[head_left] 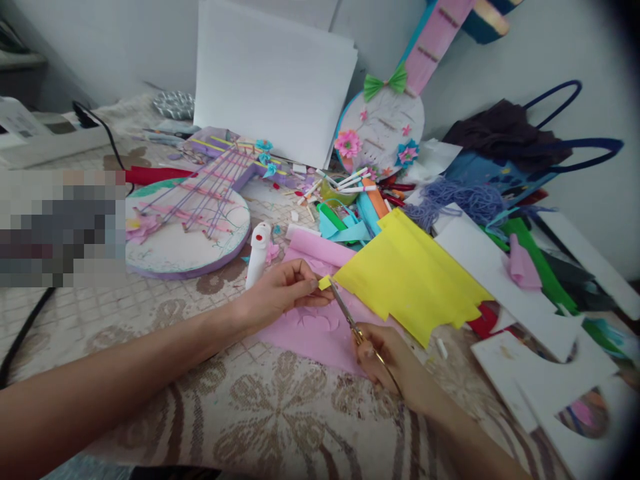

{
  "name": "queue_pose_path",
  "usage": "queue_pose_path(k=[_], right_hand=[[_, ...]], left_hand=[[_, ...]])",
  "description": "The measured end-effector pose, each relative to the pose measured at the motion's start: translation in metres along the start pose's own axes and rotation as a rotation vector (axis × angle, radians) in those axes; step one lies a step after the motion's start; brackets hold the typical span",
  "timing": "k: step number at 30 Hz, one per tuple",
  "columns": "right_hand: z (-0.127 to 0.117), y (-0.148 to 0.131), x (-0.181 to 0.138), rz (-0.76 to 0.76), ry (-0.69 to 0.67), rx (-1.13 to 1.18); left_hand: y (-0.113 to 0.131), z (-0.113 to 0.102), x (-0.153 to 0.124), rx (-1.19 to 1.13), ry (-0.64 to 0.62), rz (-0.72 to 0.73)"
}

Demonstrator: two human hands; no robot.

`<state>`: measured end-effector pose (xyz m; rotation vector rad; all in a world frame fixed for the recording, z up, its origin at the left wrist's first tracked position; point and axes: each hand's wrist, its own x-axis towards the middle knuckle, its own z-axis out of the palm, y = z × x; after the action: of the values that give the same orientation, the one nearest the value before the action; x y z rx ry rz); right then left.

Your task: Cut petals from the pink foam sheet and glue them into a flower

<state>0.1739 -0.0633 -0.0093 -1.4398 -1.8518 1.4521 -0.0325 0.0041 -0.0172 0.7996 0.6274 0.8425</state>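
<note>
Between the thumb and fingers of my left hand (287,287) is a small yellow paper piece (325,283). My right hand (383,357) grips gold-handled scissors (356,328), their blades reaching up to the yellow piece's edge. Whether the blades have the paper between them is too small to tell. Beneath both hands lies a pink sheet (320,340) with small pink cut pieces on it. A large yellow sheet (415,273) with notched edges lies to the right of the scissors. Just behind my left hand stands a white glue gun or similar tool (258,253).
On the left lies a round-bodied craft instrument (190,233) with purple strings. A second one (380,133) with flowers leans at the back beside white boards (275,80). Purple yarn (455,207), a blue bag (515,170) and cut white board (545,373) crowd the right. A black cable (30,327) runs at left.
</note>
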Motion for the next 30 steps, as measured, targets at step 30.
queue_pose_path(k=[30], right_hand=[[0.000, 0.001, 0.001, 0.010, 0.013, -0.017]], left_hand=[[0.000, 0.000, -0.001, 0.001, 0.005, -0.005]])
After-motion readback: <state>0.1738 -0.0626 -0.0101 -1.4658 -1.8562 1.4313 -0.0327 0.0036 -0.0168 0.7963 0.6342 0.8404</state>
